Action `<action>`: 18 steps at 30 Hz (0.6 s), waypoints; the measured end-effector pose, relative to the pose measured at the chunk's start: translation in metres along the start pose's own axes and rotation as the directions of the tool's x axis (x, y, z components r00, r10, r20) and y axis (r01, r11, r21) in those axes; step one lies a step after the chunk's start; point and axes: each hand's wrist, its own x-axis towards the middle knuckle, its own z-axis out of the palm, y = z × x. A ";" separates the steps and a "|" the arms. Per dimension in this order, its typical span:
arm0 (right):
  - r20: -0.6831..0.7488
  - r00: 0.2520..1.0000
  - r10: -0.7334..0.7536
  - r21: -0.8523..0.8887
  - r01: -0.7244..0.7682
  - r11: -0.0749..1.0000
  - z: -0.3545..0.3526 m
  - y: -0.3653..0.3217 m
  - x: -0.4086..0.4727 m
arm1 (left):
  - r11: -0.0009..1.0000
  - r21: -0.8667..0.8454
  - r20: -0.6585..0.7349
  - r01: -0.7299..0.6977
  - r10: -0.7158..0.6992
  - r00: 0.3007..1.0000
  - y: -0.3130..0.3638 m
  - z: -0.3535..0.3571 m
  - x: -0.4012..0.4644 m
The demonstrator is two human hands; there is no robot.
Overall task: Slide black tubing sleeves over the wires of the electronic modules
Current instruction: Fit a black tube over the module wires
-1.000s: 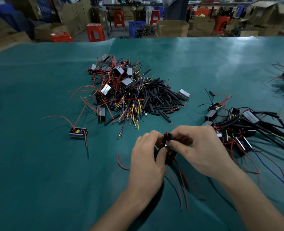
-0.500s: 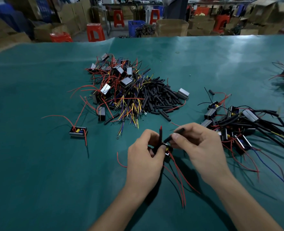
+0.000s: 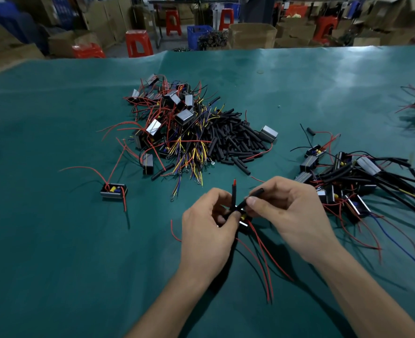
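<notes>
Two hands worked one module just above the green worktop (image 3: pixel 55 240).

The left hand (image 3: pixel 207 230) pinched the module (image 3: pixel 244 222) and an upright sleeved wire (image 3: pixel 234 195) with a red tip; the right hand (image 3: pixel 292 215) pinched a tilted black sleeve (image 3: pixel 252 196). Loose red wires (image 3: pixel 262 259) trailed below. The unsleeved pile (image 3: pixel 177 128) with loose sleeves (image 3: pixel 233 140) lay beyond, the sleeved modules (image 3: pixel 348 181) to the right.

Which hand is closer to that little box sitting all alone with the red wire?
Left. The left hand is right of the lone module, across bare mat; the right hand is farther right still.
</notes>
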 end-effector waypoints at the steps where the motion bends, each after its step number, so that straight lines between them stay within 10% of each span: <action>1: 0.004 1.000 0.008 -0.009 -0.008 1.000 0.000 0.000 0.000 | 0.999 0.024 -0.005 -0.026 0.026 1.000 0.000 -0.001 0.000; 18: 0.096 0.993 0.069 -0.065 -0.063 0.996 -0.011 -0.016 0.013 | 0.983 0.099 0.038 -0.154 0.151 0.988 0.001 0.002 -0.002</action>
